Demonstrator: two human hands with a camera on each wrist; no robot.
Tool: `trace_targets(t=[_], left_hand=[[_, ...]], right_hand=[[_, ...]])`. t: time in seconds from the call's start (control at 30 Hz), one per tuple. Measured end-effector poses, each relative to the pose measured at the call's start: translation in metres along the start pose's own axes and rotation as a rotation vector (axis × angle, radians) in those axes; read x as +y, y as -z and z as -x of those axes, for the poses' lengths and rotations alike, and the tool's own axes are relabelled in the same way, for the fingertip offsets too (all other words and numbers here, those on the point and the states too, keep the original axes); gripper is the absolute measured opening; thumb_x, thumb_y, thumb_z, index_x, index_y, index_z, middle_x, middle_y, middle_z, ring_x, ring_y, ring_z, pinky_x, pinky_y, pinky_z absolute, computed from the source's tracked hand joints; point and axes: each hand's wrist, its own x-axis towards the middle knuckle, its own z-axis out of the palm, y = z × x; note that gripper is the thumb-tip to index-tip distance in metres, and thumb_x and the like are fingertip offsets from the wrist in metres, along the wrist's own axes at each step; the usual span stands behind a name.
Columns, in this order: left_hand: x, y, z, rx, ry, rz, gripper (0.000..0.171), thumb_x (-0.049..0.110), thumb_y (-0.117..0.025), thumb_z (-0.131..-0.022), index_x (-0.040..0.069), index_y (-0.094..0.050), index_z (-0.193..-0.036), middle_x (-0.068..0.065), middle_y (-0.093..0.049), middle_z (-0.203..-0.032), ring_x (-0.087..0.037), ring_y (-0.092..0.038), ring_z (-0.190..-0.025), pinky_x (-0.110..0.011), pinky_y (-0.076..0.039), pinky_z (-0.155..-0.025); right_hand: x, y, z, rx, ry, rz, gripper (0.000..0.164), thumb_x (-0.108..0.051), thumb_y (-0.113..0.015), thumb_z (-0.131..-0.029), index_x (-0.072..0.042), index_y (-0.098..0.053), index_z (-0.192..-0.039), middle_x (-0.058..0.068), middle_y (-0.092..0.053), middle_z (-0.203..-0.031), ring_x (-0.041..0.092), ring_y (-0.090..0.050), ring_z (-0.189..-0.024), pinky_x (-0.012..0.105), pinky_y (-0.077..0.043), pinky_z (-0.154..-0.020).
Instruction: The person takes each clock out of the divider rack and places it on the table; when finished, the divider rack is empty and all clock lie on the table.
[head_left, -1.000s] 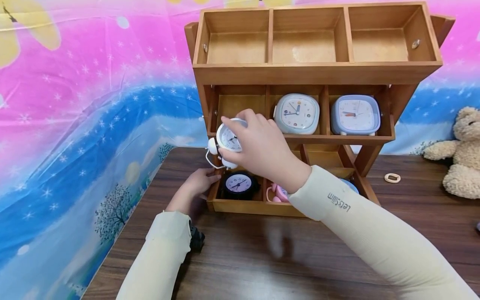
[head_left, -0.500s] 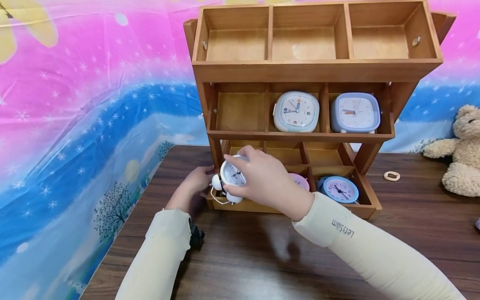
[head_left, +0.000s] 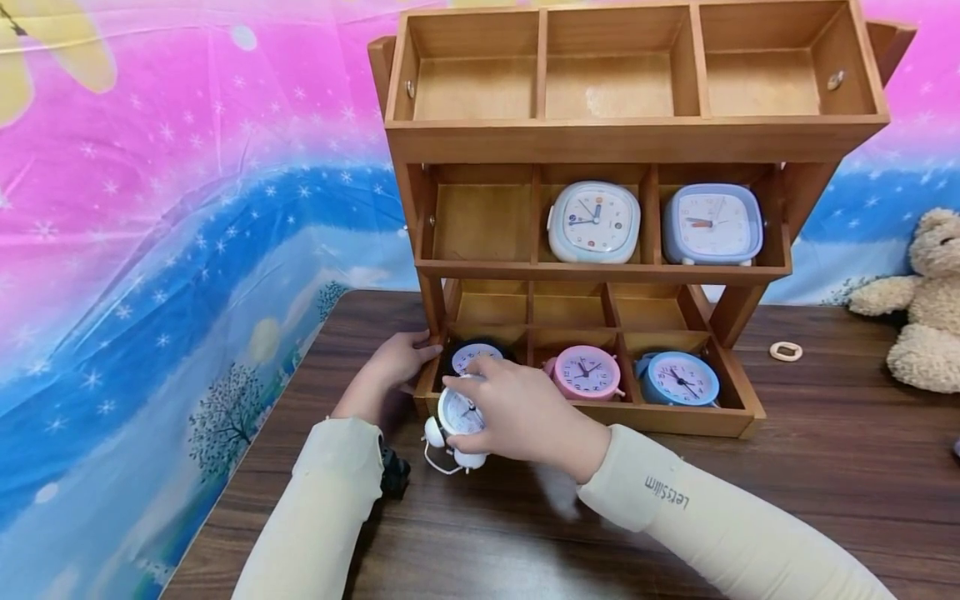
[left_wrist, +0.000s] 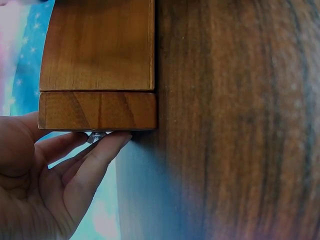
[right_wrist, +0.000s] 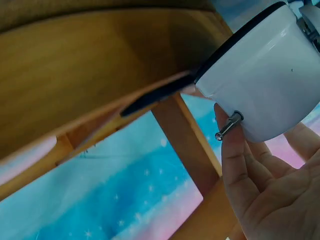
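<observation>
My right hand (head_left: 525, 408) holds a white twin-bell alarm clock (head_left: 460, 412) just in front of the shelf's bottom tier, thumb and fingers round its body. The clock is tilted, with bells and handle pointing down and left. In the right wrist view its white casing (right_wrist: 270, 75) shows, with a metal leg beside my fingers (right_wrist: 232, 155). My left hand (head_left: 392, 365) touches the lower left side of the wooden shelf (head_left: 637, 142). Up close, its fingertips and thumb rest against the side board (left_wrist: 97, 110) around a metal bolt (left_wrist: 96, 136).
A black clock (head_left: 472, 352), partly hidden, a pink clock (head_left: 587, 373) and a blue clock (head_left: 681, 379) sit in the bottom tier. Two rounded clocks stand in the middle tier. To the right are a small oval object (head_left: 785, 352) and a teddy bear (head_left: 918, 308).
My right hand has brought the white alarm clock down from the middle tier's left end to in front of the bottom tier, uncovering the pink and blue clocks. My left hand has stayed at the shelf's side.
</observation>
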Motion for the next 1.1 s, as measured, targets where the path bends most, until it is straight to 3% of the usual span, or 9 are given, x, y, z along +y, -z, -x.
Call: trace_targets(t=[0.63,1.1], left_hand=[[0.0,-0.001,0.0,0.013,0.011,0.029,0.058,0.025,-0.048,-0.106,0.007,-0.026,-0.157,-0.028,-0.037,-0.151,-0.043,-0.055,-0.123,-0.048,-0.059,-0.082],[-0.002,-0.001,-0.002,0.007,0.0,0.011,0.059,0.024,-0.049,-0.106,0.005,-0.026,-0.157,-0.028,-0.037,-0.151,-0.044,-0.054,-0.124,-0.049,-0.058,-0.082]], right_hand=[[-0.006,-0.022,0.003,0.001,0.089,0.046,0.071,-0.06,-0.078,-0.074,-0.018,-0.068,-0.13,0.002,-0.066,-0.113,0.019,-0.067,-0.086,0.034,-0.056,-0.061],[-0.007,-0.036,0.004,0.024,0.157,0.094,0.067,-0.059,-0.076,-0.075,-0.018,-0.069,-0.128,0.003,-0.064,-0.117,0.019,-0.06,-0.104,0.032,-0.059,-0.068]])
